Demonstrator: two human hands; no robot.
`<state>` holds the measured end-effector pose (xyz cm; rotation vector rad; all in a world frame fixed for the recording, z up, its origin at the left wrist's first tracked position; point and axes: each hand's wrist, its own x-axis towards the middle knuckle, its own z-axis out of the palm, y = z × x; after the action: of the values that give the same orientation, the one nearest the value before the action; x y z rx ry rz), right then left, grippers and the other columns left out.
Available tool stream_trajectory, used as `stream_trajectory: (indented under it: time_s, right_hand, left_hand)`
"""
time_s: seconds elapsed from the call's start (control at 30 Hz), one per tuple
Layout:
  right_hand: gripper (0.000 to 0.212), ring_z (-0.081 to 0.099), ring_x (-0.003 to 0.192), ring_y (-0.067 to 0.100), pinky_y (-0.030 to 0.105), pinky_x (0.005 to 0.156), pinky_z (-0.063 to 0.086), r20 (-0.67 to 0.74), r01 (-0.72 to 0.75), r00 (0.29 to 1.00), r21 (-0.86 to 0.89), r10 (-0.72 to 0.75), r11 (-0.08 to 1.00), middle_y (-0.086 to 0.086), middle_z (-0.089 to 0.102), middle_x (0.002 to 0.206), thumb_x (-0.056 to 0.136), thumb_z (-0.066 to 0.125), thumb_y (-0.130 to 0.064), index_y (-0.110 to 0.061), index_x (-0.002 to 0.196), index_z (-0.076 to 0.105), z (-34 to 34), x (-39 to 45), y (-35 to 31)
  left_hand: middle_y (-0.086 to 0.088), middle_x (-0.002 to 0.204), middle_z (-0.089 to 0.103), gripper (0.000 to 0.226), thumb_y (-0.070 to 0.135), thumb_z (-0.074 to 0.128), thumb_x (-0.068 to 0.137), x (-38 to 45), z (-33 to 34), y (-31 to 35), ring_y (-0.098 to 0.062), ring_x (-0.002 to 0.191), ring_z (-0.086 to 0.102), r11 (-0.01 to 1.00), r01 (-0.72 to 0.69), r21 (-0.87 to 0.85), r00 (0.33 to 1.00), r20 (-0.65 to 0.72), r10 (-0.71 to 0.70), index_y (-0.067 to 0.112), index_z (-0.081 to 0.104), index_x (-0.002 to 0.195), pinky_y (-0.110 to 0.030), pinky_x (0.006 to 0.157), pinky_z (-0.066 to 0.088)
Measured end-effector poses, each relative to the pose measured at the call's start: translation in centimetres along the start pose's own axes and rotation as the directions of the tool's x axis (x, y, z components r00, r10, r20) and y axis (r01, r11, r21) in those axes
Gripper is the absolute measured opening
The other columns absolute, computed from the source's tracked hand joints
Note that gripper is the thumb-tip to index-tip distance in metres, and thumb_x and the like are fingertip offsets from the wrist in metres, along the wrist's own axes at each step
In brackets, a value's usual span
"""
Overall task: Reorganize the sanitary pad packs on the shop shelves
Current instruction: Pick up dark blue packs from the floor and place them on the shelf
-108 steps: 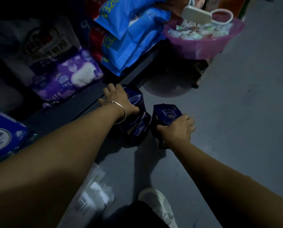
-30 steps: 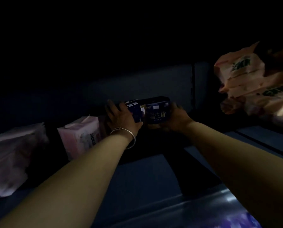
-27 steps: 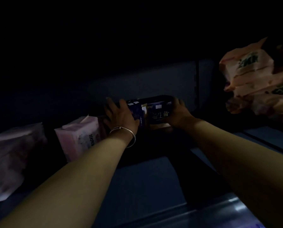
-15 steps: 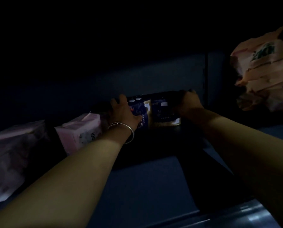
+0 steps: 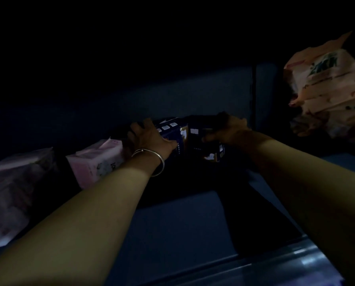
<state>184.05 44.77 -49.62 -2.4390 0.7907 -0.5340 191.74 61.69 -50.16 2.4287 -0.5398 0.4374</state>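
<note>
Frame centre, deep on the dim blue metal shelf (image 5: 172,228): left hand (image 5: 151,139) with silver bangle (image 5: 151,162) wraps fingers over one dark navy plastic pad pack (image 5: 172,133); right hand (image 5: 228,131) grips a second dark navy pack (image 5: 209,149) touching it. Pink soft pack (image 5: 98,162) sits left, peach packs (image 5: 327,87) upper right.

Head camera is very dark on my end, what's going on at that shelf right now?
A person has both arms reaching deep into a dim shelf. The left hand and right hand each grip a dark blue pad pack, the two packs held side by side near the back wall. A pink pack stands just to their left, and peach-coloured packs are piled to the right.
</note>
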Motion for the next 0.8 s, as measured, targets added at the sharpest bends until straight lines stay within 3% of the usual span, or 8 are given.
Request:
stream_trajectory:
  time_s: [0.17,0.33,0.67,0.8]
  right_hand:
    - [0.092,0.033,0.13,0.038,0.047,0.106,0.037,-0.078,0.011,0.997,0.233,0.007,0.972,0.018,0.029,0.14,0.067,0.082,-0.032,-0.011,0.137,0.026,0.8,-1.6,-0.4]
    - [0.1,0.022,0.135,0.039,0.043,0.11,0.027,-0.164,-0.048,0.984,0.14,0.071,0.989,0.019,0.022,0.145,0.069,0.079,-0.043,-0.001,0.14,0.022,0.4,-4.5,-1.0]
    - [0.092,0.028,0.128,0.035,0.038,0.106,0.032,-0.356,-0.037,0.93,0.146,0.088,0.989,0.02,0.032,0.136,0.069,0.078,-0.044,0.003,0.132,0.03,-5.8,-12.7,-1.3]
    - [0.088,0.031,0.124,0.035,0.038,0.1,0.035,-0.421,-0.024,0.903,0.159,0.09,0.987,0.019,0.04,0.13,0.066,0.08,-0.044,0.001,0.127,0.035,-9.2,-18.3,-0.8]
  left_hand:
    - [-0.016,0.146,0.012,0.104,0.039,0.076,0.069,-0.7,-0.7,0.6,-0.037,0.134,0.015,0.988,-0.021,0.15,0.997,0.073,0.01,0.016,0.012,0.148,-0.047,0.106,0.027]
    - [-0.013,0.137,0.024,0.091,0.039,0.079,0.064,-2.7,-1.8,1.1,-0.035,0.127,0.026,0.985,-0.072,0.158,0.997,0.008,0.071,0.01,0.031,0.135,-0.043,0.098,0.035]
    - [-0.012,0.137,0.024,0.078,0.026,0.08,0.065,-8.4,-7.2,5.0,-0.033,0.126,0.028,0.982,-0.175,-0.066,0.984,0.012,0.176,0.005,0.039,0.128,-0.036,0.101,0.037]
    - [-0.016,0.136,0.025,0.086,0.029,0.082,0.061,-12.6,-10.4,6.9,-0.035,0.125,0.029,0.964,-0.261,-0.06,0.965,-0.012,0.26,0.003,0.038,0.131,-0.035,0.102,0.037]
